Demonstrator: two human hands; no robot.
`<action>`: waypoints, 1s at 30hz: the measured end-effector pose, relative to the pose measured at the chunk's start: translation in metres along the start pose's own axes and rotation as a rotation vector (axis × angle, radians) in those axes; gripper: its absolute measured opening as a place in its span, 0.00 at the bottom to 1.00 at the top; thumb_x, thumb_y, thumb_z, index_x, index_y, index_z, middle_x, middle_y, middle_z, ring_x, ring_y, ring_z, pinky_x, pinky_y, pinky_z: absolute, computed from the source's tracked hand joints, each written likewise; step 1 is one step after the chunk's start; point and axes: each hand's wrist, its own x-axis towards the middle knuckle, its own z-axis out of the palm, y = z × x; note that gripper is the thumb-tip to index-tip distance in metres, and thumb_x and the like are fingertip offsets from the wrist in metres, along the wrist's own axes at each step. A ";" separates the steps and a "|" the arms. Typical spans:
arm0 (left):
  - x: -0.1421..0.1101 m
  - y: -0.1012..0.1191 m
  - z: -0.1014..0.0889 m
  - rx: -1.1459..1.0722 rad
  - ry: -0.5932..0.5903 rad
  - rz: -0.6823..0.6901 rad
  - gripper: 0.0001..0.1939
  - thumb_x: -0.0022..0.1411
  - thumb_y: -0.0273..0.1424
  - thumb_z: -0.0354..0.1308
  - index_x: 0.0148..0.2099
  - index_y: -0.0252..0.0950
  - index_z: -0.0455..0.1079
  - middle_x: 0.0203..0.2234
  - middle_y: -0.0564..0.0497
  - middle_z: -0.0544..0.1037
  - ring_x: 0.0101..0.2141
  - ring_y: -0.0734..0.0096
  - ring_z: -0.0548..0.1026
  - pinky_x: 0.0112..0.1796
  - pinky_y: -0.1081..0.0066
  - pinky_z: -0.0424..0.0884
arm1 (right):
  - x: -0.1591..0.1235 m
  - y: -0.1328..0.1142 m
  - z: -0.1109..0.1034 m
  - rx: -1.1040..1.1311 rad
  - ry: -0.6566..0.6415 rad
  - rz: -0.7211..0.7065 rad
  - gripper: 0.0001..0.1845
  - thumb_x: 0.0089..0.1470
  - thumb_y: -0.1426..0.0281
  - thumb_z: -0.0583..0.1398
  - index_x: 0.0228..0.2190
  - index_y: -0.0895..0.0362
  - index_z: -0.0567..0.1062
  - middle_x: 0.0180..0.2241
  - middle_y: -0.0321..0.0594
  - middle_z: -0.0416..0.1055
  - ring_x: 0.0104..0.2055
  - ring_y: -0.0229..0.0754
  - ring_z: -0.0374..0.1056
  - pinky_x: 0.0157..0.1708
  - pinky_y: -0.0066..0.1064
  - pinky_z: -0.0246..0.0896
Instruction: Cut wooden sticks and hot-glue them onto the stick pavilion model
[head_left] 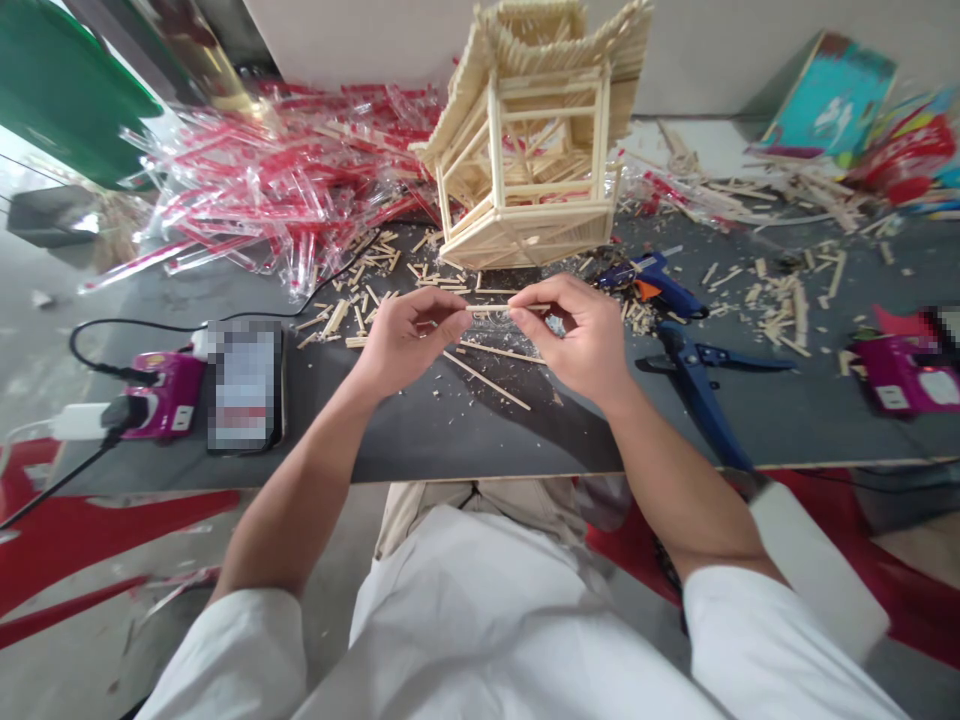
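Observation:
Between the fingertips of my left hand (411, 338) and my right hand (581, 338) runs a short, thin wooden stick (489, 308), held level just above the table. Both hands are closed in a pinch, one at each end of it. Behind them stands a model pavilion (551, 225) built of pale sticks, with a flared roof and an open frame. Loose longer sticks (487, 380) lie on the table below my hands. A blue glue gun (660, 280) and blue-handled cutters (694, 385) rest to the right of my right hand.
A heap of red and clear plastic wrappers (277, 180) fills the back left. A phone (244, 385) and a purple power adapter (165, 395) with cables lie at left; another purple adapter (904, 375) sits at right. Cut stick pieces (349, 300) litter the dark table (487, 450).

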 end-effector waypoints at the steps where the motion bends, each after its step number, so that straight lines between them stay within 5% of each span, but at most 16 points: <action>1: 0.000 0.000 0.000 -0.003 -0.004 0.000 0.15 0.64 0.43 0.69 0.44 0.36 0.80 0.30 0.49 0.82 0.29 0.72 0.80 0.28 0.74 0.75 | 0.000 0.000 0.000 0.002 0.002 0.000 0.06 0.65 0.62 0.67 0.38 0.51 0.82 0.35 0.37 0.79 0.33 0.40 0.72 0.37 0.34 0.70; 8: 0.002 -0.002 -0.002 -0.045 -0.028 0.020 0.23 0.69 0.52 0.64 0.44 0.36 0.79 0.32 0.46 0.83 0.28 0.71 0.80 0.26 0.74 0.74 | 0.000 0.001 0.001 0.031 0.010 -0.009 0.05 0.65 0.63 0.67 0.39 0.51 0.81 0.36 0.36 0.80 0.33 0.39 0.73 0.36 0.33 0.70; 13: 0.003 -0.001 -0.003 -0.037 0.019 0.032 0.20 0.73 0.48 0.61 0.46 0.36 0.79 0.34 0.46 0.84 0.28 0.73 0.80 0.26 0.75 0.73 | 0.000 0.002 0.001 0.031 0.028 -0.007 0.06 0.66 0.62 0.66 0.39 0.51 0.81 0.37 0.37 0.81 0.34 0.39 0.74 0.36 0.34 0.71; 20: 0.001 -0.003 -0.004 0.320 0.257 0.140 0.07 0.69 0.34 0.64 0.44 0.40 0.82 0.35 0.52 0.86 0.31 0.73 0.80 0.35 0.72 0.75 | 0.000 0.005 0.000 -0.001 0.046 -0.047 0.03 0.65 0.64 0.67 0.39 0.49 0.81 0.39 0.36 0.82 0.37 0.41 0.77 0.40 0.37 0.73; 30: 0.005 -0.009 -0.007 0.174 0.484 0.015 0.06 0.63 0.35 0.70 0.40 0.39 0.82 0.29 0.53 0.85 0.28 0.73 0.83 0.32 0.74 0.76 | -0.001 0.019 0.003 0.192 0.123 0.060 0.09 0.60 0.59 0.71 0.40 0.50 0.83 0.39 0.35 0.83 0.37 0.40 0.78 0.41 0.35 0.75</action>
